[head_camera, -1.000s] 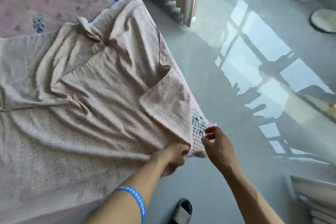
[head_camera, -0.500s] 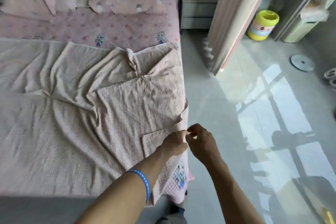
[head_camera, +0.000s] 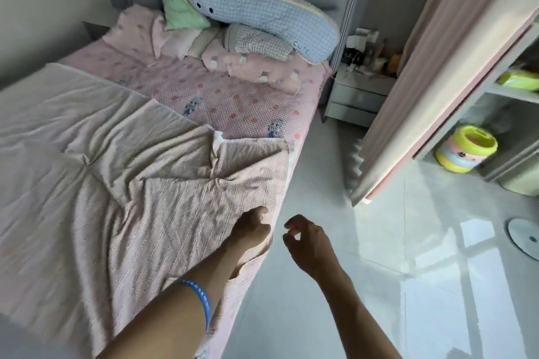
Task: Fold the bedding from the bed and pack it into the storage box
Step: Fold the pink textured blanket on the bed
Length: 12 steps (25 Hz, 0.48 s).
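A beige-pink woven blanket lies spread and creased over the near part of the bed, one corner folded back near the middle. My left hand, with a blue wristband on that arm, sits at the blanket's right edge. Its fingers curl into the fabric, which bunches up beside the wrist. My right hand hovers over the floor just right of the bed edge, fingers loosely curled, holding nothing. No storage box is in view.
A pink patterned sheet covers the bed, with pillows and a long blue plush cushion at the head. A nightstand, a pink curtain and a yellow toy drum stand to the right. Grey tile floor runs alongside.
The view has tilted up toward the head of the bed. My right hand has let go of the blanket edge and moved away from the left hand, out over the floor.
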{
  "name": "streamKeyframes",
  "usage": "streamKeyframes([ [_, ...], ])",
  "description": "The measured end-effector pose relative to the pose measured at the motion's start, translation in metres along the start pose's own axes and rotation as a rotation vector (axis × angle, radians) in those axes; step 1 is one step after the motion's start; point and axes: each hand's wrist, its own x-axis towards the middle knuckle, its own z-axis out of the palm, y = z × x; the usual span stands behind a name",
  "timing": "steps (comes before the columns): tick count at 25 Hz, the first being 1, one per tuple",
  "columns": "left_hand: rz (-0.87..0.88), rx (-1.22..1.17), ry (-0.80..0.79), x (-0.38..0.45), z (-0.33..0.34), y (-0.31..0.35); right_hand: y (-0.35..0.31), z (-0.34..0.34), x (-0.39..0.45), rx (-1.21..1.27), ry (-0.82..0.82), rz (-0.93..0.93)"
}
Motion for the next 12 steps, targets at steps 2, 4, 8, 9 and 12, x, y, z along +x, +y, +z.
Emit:
streamKeyframes([
  [2,-0.024,-0.047,0.054,0.016,0.012,0.041,0.032,-0.038,0.032,-0.024,-0.007,-0.019],
  [4,-0.02,-0.07,0.109,0.038,0.016,0.07,0.054,-0.066,0.073,-0.026,-0.007,0.001],
  [8,-0.093,-0.133,0.164,0.086,0.005,0.085,0.061,-0.088,0.163,-0.035,-0.144,-0.039],
  [9,-0.115,-0.16,0.184,0.105,0.002,0.083,0.062,-0.089,0.188,-0.03,-0.164,-0.049],
  [12,-0.224,-0.241,0.247,0.17,-0.009,0.069,0.069,-0.08,0.268,-0.069,-0.269,-0.065],
])
